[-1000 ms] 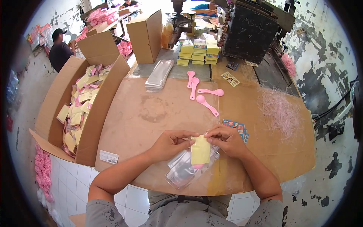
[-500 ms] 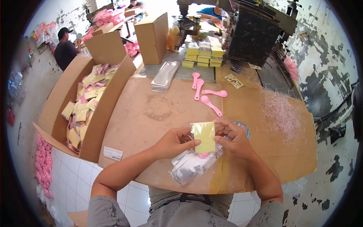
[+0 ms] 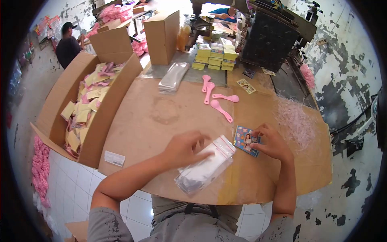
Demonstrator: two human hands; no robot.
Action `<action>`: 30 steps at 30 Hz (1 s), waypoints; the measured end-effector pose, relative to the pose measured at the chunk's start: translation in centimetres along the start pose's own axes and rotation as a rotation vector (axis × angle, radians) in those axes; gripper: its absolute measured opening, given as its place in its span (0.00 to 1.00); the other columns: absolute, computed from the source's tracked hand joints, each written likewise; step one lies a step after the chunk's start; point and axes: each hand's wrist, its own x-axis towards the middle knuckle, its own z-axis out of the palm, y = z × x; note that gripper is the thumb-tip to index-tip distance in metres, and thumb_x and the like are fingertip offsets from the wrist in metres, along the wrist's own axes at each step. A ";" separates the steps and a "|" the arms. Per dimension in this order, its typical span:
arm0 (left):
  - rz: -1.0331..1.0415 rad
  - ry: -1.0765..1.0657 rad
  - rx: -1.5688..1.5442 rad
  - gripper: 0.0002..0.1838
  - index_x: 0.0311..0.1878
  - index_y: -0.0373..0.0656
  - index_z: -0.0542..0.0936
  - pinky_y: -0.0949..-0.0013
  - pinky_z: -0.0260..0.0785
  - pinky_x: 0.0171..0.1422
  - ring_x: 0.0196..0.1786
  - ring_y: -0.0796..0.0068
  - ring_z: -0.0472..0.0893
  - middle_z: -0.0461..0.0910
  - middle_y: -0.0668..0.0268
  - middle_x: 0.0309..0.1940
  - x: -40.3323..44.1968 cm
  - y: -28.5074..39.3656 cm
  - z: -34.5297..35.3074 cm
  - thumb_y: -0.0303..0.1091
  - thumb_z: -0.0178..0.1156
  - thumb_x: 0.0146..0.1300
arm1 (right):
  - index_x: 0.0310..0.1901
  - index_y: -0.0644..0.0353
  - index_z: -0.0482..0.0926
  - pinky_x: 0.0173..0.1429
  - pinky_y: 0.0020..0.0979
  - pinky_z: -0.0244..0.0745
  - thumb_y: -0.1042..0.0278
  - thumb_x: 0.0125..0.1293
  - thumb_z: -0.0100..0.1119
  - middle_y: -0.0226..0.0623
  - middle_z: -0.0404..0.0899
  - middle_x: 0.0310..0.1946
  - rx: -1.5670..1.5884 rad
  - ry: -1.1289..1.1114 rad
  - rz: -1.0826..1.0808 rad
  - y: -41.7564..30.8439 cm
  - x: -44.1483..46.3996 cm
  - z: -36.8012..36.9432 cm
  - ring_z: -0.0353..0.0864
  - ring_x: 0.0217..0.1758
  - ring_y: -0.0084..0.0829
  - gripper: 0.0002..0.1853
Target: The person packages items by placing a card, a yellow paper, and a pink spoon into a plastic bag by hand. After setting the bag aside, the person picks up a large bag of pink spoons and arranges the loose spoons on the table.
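My left hand (image 3: pixel 188 149), slightly blurred, is over the upper left of a pile of clear plastic bags (image 3: pixel 205 171), its fingers apart and nothing seen in them. My right hand (image 3: pixel 274 143) has thumb and fingertips at the right edge of a blue printed card (image 3: pixel 245 140), which lies at the right of the bags. Beyond the hands lie several pink spoons (image 3: pixel 221 111). Farther back is a stack of clear packets (image 3: pixel 173 77).
An open carton (image 3: pixel 107 117) full of yellow and pink packets stands at the left. Stacked cards (image 3: pixel 215 56), a closed carton (image 3: pixel 162 38) and a black machine box (image 3: pixel 268 38) are at the back. Shredded strands (image 3: pixel 297 123) lie right. A person (image 3: pixel 69 46) is at far left.
The yellow card in its clear sleeve is gone from between my hands. My right hand has moved right to the blue card; my left hand has opened over the bags.
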 end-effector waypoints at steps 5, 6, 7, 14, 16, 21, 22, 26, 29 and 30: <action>0.134 -0.068 0.223 0.18 0.49 0.45 0.87 0.69 0.75 0.39 0.35 0.72 0.80 0.79 0.66 0.35 -0.1 -0.3 2.0 0.41 0.79 0.58 | 0.49 0.61 0.86 0.57 0.37 0.78 0.63 0.59 0.79 0.38 0.80 0.46 0.234 -0.070 0.084 1.4 0.1 0.7 0.83 0.52 0.38 0.19; 0.087 -0.084 0.195 0.18 0.49 0.45 0.87 0.68 0.75 0.39 0.34 0.72 0.80 0.79 0.66 0.35 0.0 -0.4 1.8 0.40 0.79 0.59 | 0.49 0.62 0.86 0.57 0.37 0.78 0.63 0.60 0.79 0.38 0.80 0.46 0.243 -0.078 0.078 1.5 0.2 0.6 0.83 0.52 0.37 0.18; 0.062 -0.095 0.158 0.17 0.49 0.44 0.87 0.69 0.75 0.40 0.34 0.73 0.80 0.80 0.67 0.35 0.1 -0.7 1.6 0.38 0.78 0.59 | 0.49 0.62 0.86 0.57 0.37 0.78 0.64 0.60 0.78 0.38 0.79 0.47 0.206 -0.016 0.024 1.9 0.2 0.9 0.83 0.53 0.37 0.18; -0.216 -0.062 -0.336 0.14 0.52 0.38 0.86 0.77 0.74 0.42 0.38 0.85 0.80 0.84 0.70 0.39 -0.1 -1.2 1.3 0.27 0.75 0.65 | 0.50 0.63 0.84 0.59 0.36 0.78 0.69 0.61 0.74 0.42 0.77 0.53 0.174 0.120 0.059 1.3 0.6 2.1 0.81 0.57 0.39 0.17; -0.243 -0.061 -0.441 0.12 0.52 0.37 0.85 0.77 0.74 0.44 0.39 0.86 0.79 0.85 0.70 0.39 -0.1 -1.5 1.3 0.27 0.74 0.67 | 0.50 0.64 0.84 0.58 0.36 0.78 0.70 0.61 0.74 0.42 0.77 0.52 0.153 0.152 0.019 1.3 0.6 2.2 0.81 0.56 0.39 0.17; -0.158 -0.082 -0.460 0.12 0.54 0.37 0.83 0.76 0.74 0.46 0.40 0.84 0.79 0.83 0.69 0.41 -0.1 -3.1 1.5 0.25 0.70 0.69 | 0.51 0.64 0.84 0.56 0.37 0.78 0.72 0.62 0.73 0.39 0.81 0.49 0.174 0.194 0.046 1.3 0.9 1.9 0.83 0.51 0.36 0.16; -0.164 -0.077 -0.508 0.14 0.56 0.37 0.81 0.76 0.74 0.47 0.41 0.84 0.80 0.83 0.69 0.42 -0.1 -3.3 1.5 0.25 0.70 0.70 | 0.51 0.63 0.84 0.55 0.36 0.78 0.73 0.63 0.73 0.38 0.82 0.49 0.226 0.190 0.067 1.5 0.8 1.9 0.83 0.50 0.34 0.16; -0.232 -0.074 -0.681 0.16 0.60 0.35 0.78 0.76 0.76 0.49 0.45 0.83 0.82 0.84 0.66 0.46 0.1 -2.3 1.2 0.25 0.67 0.73 | 0.51 0.61 0.84 0.53 0.30 0.76 0.73 0.66 0.72 0.34 0.86 0.47 0.504 0.217 0.101 1.2 0.6 2.3 0.83 0.46 0.24 0.13; -0.315 -0.089 -0.688 0.14 0.59 0.34 0.78 0.75 0.78 0.52 0.50 0.81 0.84 0.85 0.62 0.51 0.2 -1.7 1.1 0.24 0.66 0.74 | 0.52 0.61 0.84 0.50 0.29 0.76 0.72 0.69 0.71 0.31 0.86 0.47 0.843 0.232 -0.002 -0.5 0.4 4.0 0.82 0.46 0.21 0.12; -0.340 -0.097 -0.671 0.14 0.59 0.34 0.79 0.75 0.78 0.53 0.51 0.80 0.85 0.85 0.60 0.53 0.3 -1.6 1.1 0.24 0.65 0.74 | 0.52 0.62 0.83 0.49 0.29 0.76 0.71 0.70 0.70 0.30 0.86 0.47 0.968 0.233 -0.053 -1.0 0.4 4.7 0.82 0.47 0.20 0.12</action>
